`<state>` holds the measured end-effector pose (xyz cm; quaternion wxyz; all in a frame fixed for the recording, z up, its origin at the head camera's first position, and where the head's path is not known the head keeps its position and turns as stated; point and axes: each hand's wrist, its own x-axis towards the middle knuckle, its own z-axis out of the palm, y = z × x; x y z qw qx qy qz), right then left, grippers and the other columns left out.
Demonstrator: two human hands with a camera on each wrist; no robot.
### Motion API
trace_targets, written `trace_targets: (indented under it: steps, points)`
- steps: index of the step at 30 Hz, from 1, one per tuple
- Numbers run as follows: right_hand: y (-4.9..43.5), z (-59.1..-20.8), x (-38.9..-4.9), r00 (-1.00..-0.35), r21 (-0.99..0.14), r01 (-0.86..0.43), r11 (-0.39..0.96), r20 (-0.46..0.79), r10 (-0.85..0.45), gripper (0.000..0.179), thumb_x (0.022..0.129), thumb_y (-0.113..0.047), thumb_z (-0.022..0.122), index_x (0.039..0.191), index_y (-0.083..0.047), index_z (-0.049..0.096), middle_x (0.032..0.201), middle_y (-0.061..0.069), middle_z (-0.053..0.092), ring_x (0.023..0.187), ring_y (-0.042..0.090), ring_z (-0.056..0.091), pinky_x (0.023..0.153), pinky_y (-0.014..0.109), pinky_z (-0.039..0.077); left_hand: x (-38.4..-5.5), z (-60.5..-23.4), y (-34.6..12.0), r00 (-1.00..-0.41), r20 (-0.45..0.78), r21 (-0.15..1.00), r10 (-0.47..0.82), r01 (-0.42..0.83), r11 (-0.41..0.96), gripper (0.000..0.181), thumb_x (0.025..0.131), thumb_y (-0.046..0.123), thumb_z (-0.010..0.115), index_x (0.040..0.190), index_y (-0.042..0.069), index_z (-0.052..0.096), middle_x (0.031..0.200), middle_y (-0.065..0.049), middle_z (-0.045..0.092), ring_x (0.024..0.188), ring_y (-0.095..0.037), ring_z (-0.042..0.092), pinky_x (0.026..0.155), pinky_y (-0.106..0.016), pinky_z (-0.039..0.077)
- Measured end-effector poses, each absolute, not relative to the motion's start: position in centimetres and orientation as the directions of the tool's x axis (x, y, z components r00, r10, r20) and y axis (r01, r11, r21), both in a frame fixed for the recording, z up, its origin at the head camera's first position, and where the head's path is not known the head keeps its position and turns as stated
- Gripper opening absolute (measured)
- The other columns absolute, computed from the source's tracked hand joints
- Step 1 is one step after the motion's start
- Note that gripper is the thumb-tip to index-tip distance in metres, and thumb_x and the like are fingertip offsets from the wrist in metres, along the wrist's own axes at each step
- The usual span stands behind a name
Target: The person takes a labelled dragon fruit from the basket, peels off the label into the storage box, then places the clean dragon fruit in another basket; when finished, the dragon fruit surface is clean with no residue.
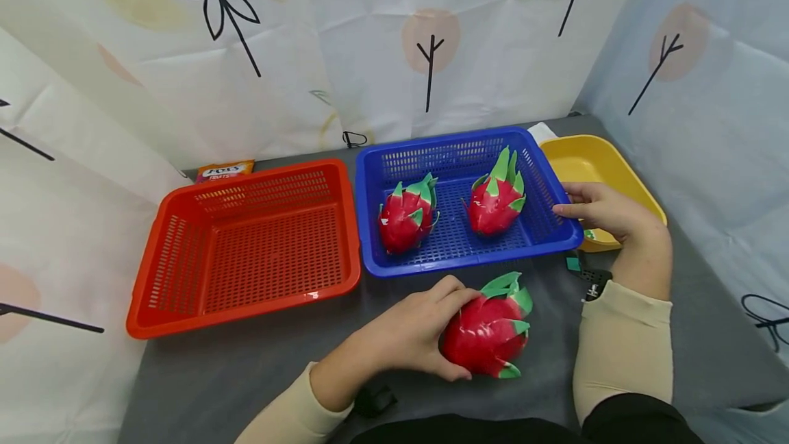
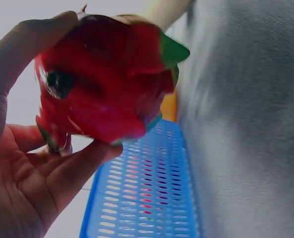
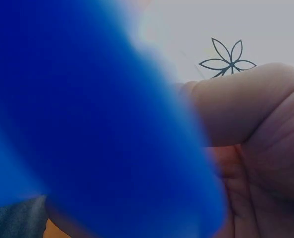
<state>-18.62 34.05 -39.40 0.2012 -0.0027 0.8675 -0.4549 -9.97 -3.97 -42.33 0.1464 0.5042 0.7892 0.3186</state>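
A toy dragon fruit [image 1: 487,327] was grasped by the left hand [image 1: 407,334], thumb and fingers curled around its base, low over the grey desk [image 1: 234,375] just in front of the blue basket [image 1: 394,262]. The basket's right rim was gripped by the right hand [image 1: 600,214], apparently to keep it steady. Two more dragon fruits [image 1: 407,214] [image 1: 496,197] were held inside the blue basket. An orange basket [image 1: 154,259] was set beside it on the left, a yellow tray [image 1: 616,170] on the right.
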Motion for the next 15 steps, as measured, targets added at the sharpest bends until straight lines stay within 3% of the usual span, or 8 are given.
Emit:
trace_targets:
  steps: [7, 15]
  points:
    - [34.5, -39.1, -18.4, -0.918, -0.796, 0.175, 0.579, -0.345, -0.197, 0.065, 0.108, -0.027, 0.055, 0.157, 0.006, 0.03, 0.14, 0.03, 0.056, 0.113, 0.032, 0.068, 0.096, 0.047, 0.054, -9.4, -40.6, -4.5, -0.396, 0.131, 0.74, 0.909, 0.65, 0.177, 0.09, 0.075, 0.035, 0.092, 0.148, 0.014, 0.044, 0.133, 0.003, 0.048, 0.12, -0.002, 0.051, 0.09, -0.013, 0.049]
    - [34.3, -39.3, -18.3, -0.922, -0.82, 0.17, 0.546, -0.328, -0.207, 0.064, 0.106, -0.029, 0.058, 0.156, 0.005, 0.034, 0.138, 0.03, 0.057, 0.109, 0.031, 0.07, 0.091, 0.036, 0.058, -9.4, -38.6, -6.1, -0.45, 0.314, 0.78, 0.836, 0.625, 0.044, 0.093, 0.073, 0.028, 0.095, 0.149, 0.013, 0.045, 0.131, -0.001, 0.05, 0.119, -0.009, 0.052, 0.088, -0.02, 0.054]
